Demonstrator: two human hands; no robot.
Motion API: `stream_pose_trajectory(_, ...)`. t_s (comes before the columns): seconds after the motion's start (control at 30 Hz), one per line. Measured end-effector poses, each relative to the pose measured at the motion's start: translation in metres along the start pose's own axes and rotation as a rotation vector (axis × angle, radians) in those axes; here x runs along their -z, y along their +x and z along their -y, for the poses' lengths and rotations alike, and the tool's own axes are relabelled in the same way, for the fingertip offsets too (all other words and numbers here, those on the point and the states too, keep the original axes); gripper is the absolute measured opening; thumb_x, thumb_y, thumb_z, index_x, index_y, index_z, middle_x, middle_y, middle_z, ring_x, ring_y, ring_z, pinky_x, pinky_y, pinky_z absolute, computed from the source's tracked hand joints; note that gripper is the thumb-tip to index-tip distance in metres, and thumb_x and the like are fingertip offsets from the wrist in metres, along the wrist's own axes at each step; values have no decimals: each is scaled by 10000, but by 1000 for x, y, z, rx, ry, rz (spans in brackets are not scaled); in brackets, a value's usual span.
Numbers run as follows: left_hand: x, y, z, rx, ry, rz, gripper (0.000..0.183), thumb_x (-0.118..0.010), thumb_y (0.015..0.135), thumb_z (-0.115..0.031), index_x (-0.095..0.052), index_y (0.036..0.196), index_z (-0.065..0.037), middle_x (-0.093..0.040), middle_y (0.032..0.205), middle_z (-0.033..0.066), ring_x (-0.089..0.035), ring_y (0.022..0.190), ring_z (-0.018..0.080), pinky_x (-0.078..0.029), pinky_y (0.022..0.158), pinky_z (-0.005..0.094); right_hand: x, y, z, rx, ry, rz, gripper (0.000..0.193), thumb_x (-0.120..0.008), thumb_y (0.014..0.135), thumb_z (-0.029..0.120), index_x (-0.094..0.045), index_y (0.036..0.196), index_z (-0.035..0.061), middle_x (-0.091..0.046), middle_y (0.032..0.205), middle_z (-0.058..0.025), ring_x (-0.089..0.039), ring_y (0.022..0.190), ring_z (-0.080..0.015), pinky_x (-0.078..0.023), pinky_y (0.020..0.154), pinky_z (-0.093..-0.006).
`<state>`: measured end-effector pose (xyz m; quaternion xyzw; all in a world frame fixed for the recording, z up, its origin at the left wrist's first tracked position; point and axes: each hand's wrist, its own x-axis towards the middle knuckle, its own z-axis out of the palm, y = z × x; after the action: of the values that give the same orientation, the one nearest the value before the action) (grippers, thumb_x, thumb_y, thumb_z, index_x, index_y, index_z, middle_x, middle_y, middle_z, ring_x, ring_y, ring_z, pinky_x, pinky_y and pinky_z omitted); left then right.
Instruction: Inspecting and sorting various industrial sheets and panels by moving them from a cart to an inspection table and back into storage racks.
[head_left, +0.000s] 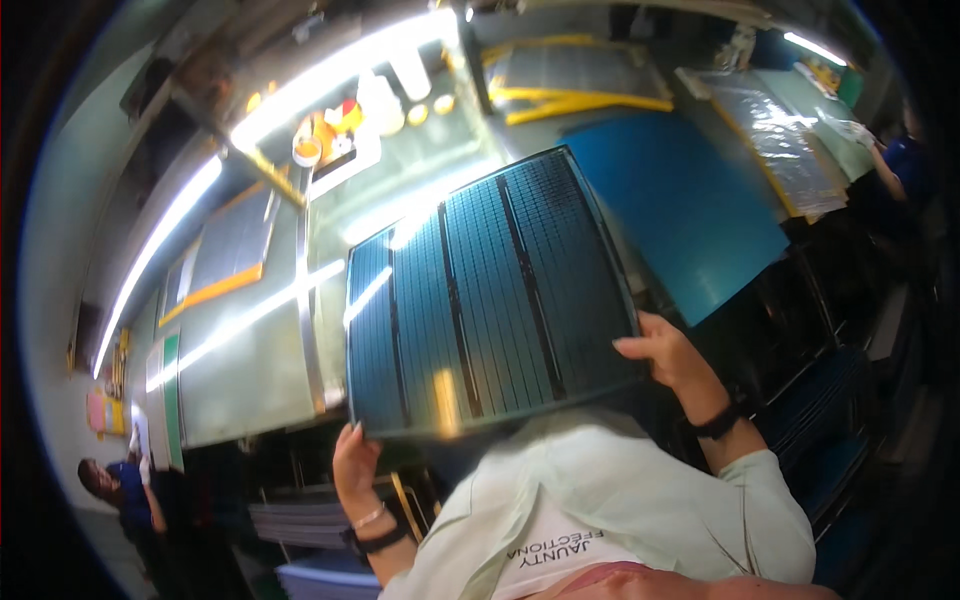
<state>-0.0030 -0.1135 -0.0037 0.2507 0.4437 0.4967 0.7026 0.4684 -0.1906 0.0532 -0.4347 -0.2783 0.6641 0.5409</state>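
Note:
A dark solar panel with fine grid lines and a few broad dark stripes is held up, tilted, in front of my body. My left hand grips its near left corner. On the right edge, near the closer corner, my right hand is closed with the thumb lying over the top face; its other fingers are hidden below the panel. Lamp light reflects off the panel's glossy surface.
Beyond the panel stands a pale worktable carrying orange and white containers. A blue sheet lies to the right, with yellow-edged panels behind it. One co-worker stands at far left, another at far right.

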Motion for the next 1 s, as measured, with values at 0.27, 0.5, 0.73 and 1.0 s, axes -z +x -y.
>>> stream_pose_trajectory(0.27, -152, 34, -46, -547, 439, 620, 455, -368, 961, -345, -508, 1221, 2, -535, 1222, 180, -544, 1105, 285, -453, 883, 371, 53, -27, 131, 756, 186, -148, 404, -565, 835, 68, -464, 1214, -29, -580, 1117, -155, -596, 993, -259, -494, 888, -384)
stream_pose_trajectory(0.5, -175, 76, 59, -919, 1689, -25, 476, -530, 856, -394, -516, 1250, -126, -412, 1355, 143, -296, 1304, 340, -182, 1040, 544, 24, 140, 382, 993, 409, -32, 212, -555, 821, -36, -503, 1025, -51, -558, 1058, -168, -549, 1011, -258, -463, 879, -371)
stream_pose_trajectory(0.73, -187, 84, 75, -1006, 1795, -105, 517, -556, 799, -438, -534, 1232, -156, -430, 1349, 103, -329, 1281, 353, -195, 1015, 584, 8, 286, 488, 841, 234, 32, 416, -487, 919, 138, -372, 1309, 47, -515, 1216, -182, -565, 1003, -340, -490, 837, -415)
stream_pose_trajectory(1.0, -185, 84, 70, -945, 1873, -111, 496, -483, 850, -433, -515, 1256, -149, -399, 1379, 82, -299, 1302, 328, -174, 1039, 549, 154, 245, 302, 377, -1917, -568, 449, -535, 844, 463, -605, 1061, 77, -624, 1012, -133, -597, 938, -280, -451, 825, -389)
